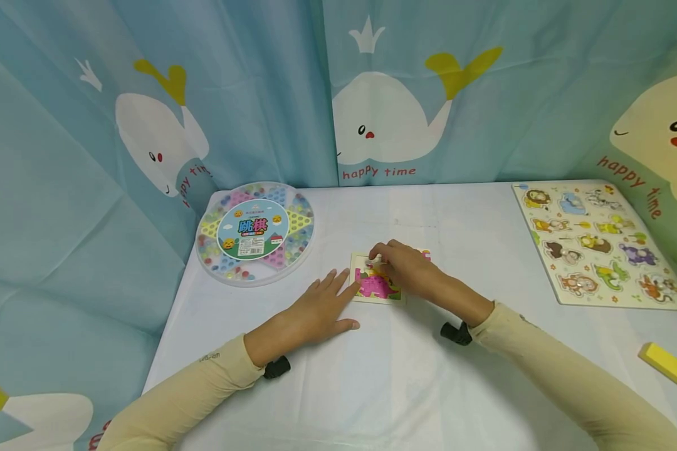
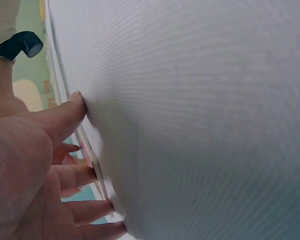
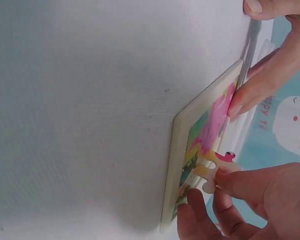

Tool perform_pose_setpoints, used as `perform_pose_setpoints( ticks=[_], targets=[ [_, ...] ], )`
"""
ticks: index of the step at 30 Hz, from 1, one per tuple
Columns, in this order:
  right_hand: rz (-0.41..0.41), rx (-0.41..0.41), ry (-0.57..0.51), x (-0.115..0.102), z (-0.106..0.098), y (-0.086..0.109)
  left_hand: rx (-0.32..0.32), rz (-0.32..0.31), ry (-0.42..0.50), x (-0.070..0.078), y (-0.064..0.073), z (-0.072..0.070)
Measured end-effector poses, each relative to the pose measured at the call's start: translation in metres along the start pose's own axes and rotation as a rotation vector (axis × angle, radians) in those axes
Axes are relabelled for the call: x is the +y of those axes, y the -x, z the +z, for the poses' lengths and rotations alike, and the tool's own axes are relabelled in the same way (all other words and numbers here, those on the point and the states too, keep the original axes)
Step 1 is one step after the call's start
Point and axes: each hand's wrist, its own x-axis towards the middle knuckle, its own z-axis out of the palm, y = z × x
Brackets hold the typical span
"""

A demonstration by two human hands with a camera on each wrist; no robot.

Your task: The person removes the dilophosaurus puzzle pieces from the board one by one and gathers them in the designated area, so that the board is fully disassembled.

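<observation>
A small jigsaw puzzle with a pale frame [image 1: 380, 301] lies on the white table, showing a pink dinosaur [image 1: 375, 288]. Above its upper part, my right hand [image 1: 413, 268] pinches a puzzle piece [image 3: 208, 175] between thumb and fingers. In the right wrist view the piece is tilted over the picture and has a bit of pink with an eye on it. My left hand [image 1: 318, 311] lies spread at the puzzle's left side, its index finger on the picture's edge. From the left wrist, the fingers [image 2: 77, 175] look straight, their tips at the tabletop and the frame's side.
Just past my right hand, a colourful bit [image 1: 426, 254] peeks out, mostly hidden. Back left stands a round Chinese checkers set [image 1: 284, 266] in a clear case. An animal peg board [image 1: 609, 244] lies at the right, with a yellow block [image 1: 668, 364] nearer me. A curtain [image 1: 271, 94] hangs behind.
</observation>
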Motion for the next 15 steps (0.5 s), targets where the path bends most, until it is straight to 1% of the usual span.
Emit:
perform_pose_setpoints(
  ticks=[4,8,11,15],
  targets=[
    [0.033,-0.001,-0.036,0.000,-0.003,-0.002,0.005,0.002,-0.003,0.000,-0.001,0.000],
    [0.076,-0.031,-0.091,0.003,-0.010,-0.003,0.004,0.000,0.002,0.000,-0.001,0.001],
    [0.100,-0.036,-0.116,0.007,-0.024,-0.002,0.005,0.000,0.007,0.000,-0.001,0.001],
    [0.108,-0.004,-0.149,0.012,-0.050,0.002,0.005,-0.005,0.007,0.000,0.000,0.001]
  ],
)
